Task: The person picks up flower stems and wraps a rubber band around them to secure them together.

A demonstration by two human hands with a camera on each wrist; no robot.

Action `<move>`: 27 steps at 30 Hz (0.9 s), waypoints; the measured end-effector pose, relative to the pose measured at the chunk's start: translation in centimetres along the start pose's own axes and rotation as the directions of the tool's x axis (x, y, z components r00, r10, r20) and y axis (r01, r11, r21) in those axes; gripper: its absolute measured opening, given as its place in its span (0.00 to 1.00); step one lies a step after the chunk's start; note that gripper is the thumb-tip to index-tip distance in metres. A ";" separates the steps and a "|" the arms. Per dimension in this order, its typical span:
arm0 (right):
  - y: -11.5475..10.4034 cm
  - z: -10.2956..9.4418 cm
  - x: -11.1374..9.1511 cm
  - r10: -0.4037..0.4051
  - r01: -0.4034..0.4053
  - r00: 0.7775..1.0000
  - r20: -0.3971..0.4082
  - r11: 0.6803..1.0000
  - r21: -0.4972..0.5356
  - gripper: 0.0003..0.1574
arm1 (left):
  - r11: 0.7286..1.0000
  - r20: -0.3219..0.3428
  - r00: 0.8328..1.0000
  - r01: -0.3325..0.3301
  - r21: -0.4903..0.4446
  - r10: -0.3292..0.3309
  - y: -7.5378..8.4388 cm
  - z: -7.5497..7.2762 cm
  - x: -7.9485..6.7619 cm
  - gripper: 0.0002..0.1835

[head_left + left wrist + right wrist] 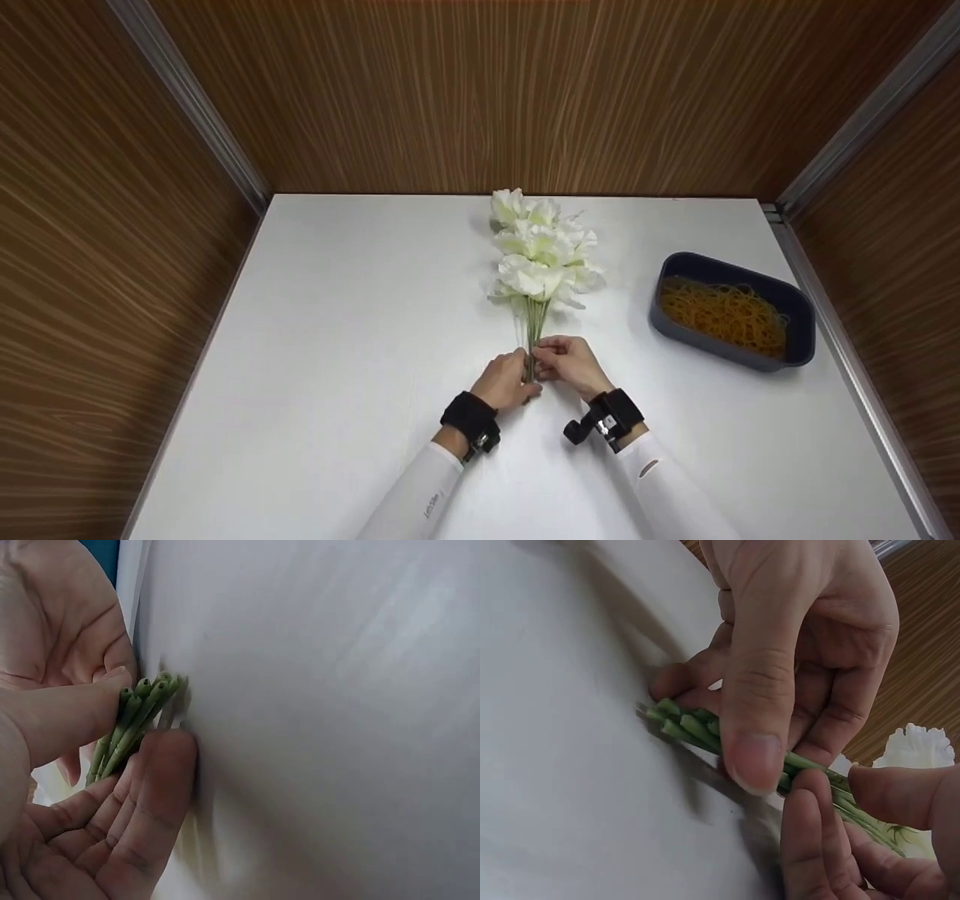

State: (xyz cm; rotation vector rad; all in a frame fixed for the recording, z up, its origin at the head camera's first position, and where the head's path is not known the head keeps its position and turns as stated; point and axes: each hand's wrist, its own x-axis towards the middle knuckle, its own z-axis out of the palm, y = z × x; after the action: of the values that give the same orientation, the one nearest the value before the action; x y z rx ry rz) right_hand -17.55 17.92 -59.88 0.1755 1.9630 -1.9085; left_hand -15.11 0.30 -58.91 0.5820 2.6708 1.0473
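A bunch of white artificial flowers lies on the white table, blossoms toward the back wall. Its green stems come together toward the front. Low on the stems, my left hand grips the bundle between thumb and curled fingers; in the left wrist view the cut stem ends stick out past its thumb. My right hand pinches the same stems slightly higher, nearer the blossoms, with thumb and fingertips. The two hands are close together, and parts of the stems are hidden behind fingers.
To the right on the table stands a dark blue container holding many thin yellow-orange rubber bands. Wood-grain panels enclose the table at the back and both sides.
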 end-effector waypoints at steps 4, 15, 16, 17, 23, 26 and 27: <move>0.0 0.4 -0.1 -0.030 0.030 1.000 0.004 0.999 -0.039 0.19 | 1.000 -0.023 1.000 -0.017 -0.013 0.016 0.0 0.2 -0.5 0.16; 0.7 0.8 -0.1 -0.039 0.047 0.997 0.064 0.991 -0.122 0.13 | 0.996 -0.049 0.998 -0.040 -0.077 0.036 0.0 0.9 -1.5 0.18; 0.8 0.8 -0.1 -0.041 0.049 0.997 0.073 0.992 -0.120 0.13 | 0.995 -0.053 0.998 -0.038 -0.092 0.033 0.0 1.0 -1.5 0.18; 0.8 0.8 -0.1 -0.043 0.053 0.996 0.082 0.991 -0.120 0.14 | 0.993 -0.055 0.998 -0.035 -0.108 0.030 0.0 1.0 -1.6 0.17; 0.8 0.7 -0.4 -0.071 0.091 0.990 0.125 0.982 -0.164 0.16 | 0.985 -0.046 0.999 -0.037 -0.166 0.029 -0.3 1.1 -1.9 0.17; 0.9 0.7 -0.6 -0.075 0.103 0.986 0.150 0.977 -0.188 0.15 | 0.979 -0.034 0.999 -0.037 -0.200 0.031 -0.8 0.9 -2.1 0.17; 0.9 0.7 -0.7 -0.081 0.112 0.984 0.160 0.974 -0.195 0.15 | 0.975 -0.026 0.999 -0.033 -0.219 0.028 -1.0 0.8 -2.1 0.17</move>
State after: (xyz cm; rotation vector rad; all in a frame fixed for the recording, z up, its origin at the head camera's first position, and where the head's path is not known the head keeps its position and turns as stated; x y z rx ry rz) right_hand -16.43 17.45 -60.44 -0.1217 2.0796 -1.7079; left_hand -13.18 -0.77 -60.05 0.5708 2.5259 1.3427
